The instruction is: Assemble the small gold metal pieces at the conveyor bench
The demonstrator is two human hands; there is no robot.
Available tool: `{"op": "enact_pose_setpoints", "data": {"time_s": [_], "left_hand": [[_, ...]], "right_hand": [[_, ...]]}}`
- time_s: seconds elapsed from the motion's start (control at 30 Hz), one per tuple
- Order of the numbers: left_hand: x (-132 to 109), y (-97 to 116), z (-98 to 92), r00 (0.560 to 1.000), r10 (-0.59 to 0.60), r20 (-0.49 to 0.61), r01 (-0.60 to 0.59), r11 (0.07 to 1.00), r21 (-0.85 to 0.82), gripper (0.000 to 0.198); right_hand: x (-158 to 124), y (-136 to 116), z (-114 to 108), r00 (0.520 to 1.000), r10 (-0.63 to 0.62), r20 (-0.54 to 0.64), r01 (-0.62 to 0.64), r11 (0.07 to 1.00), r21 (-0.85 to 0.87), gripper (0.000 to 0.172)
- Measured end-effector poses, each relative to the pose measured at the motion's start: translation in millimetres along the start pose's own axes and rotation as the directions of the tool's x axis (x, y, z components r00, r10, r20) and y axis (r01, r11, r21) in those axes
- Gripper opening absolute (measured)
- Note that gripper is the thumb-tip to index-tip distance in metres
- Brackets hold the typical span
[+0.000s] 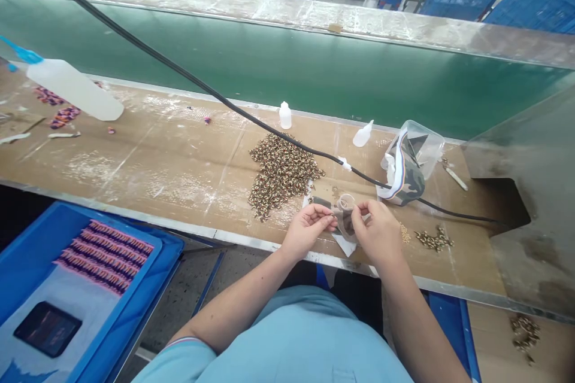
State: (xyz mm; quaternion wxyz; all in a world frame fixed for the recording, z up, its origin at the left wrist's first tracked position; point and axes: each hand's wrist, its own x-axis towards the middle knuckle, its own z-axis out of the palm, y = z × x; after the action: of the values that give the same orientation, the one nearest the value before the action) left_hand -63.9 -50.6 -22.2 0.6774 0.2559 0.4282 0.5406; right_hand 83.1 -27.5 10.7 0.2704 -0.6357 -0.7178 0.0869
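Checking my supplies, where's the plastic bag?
In the head view, the plastic bag lies on the bench, just beyond the right hand, beside a small plastic bottle.

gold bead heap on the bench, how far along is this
Done, seemingly: pink-striped beaded strips in the blue plastic tray. In hand: left hand and right hand pinch a small sheer brown piece. Left: the large gold-and-brown bead heap on the tan bench.

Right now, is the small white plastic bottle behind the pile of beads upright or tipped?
Upright: the small white plastic bottle stands on its base, nozzle pointing straight up.
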Motion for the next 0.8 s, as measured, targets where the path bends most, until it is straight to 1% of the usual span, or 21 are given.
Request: {"op": "enact_pose_setpoints", "data": {"time_s": [0.1, 0.27, 0.4, 0.47, 0.63, 0.8], "left_hand": [[0.8, -2.6, -2.6, 1.000, 0.017, 0.016, -0.017, 1.000, 0.004, 0.030], [0.2, -2.2, -4.8, 0.999, 0.013, 0.037, -0.013, 1.000, -0.009, 0.032], [-0.3, -1.8, -5.7, 0.999, 0.001, 0.054, 0.000, 1.000, -0.016, 0.034], [-0.5, -2.0, -5.8, 0.998, 0.002, 0.059, -0.002, 1.000, -0.009, 0.035], [-1.0, -1.8, -5.4, 0.998, 0.010, 0.062, -0.011, 1.000, 0.015, 0.033], [-1.4, -2.7, -5.9, 0.998, 0.023, 0.065, -0.024, 1.000, 0.016, 0.032]], "right_hand": [[1.0, -1.8, 1.2, 0.999, 0.009, 0.036, -0.010, 1.000, 0.016, 0.029], [0.6, 0.3, 0.9, 0.997, 0.042, 0.060, -0.046, 0.996, 0.079, 0.033], [-7.6, 3.6, -10.4, 0.995, 0.104, 0.007, -0.104, 0.988, 0.118, 0.032], [-13.3, 3.4, -17.8, 0.992, 0.123, -0.010, -0.119, 0.979, 0.163, 0.030], [-22.1, -2.1, -28.2, 0.992, 0.085, 0.088, -0.108, 0.945, 0.308, 0.029], [-21.6, -5.9, -28.0, 0.994, 0.049, 0.100, -0.079, 0.939, 0.334, 0.027]]}}
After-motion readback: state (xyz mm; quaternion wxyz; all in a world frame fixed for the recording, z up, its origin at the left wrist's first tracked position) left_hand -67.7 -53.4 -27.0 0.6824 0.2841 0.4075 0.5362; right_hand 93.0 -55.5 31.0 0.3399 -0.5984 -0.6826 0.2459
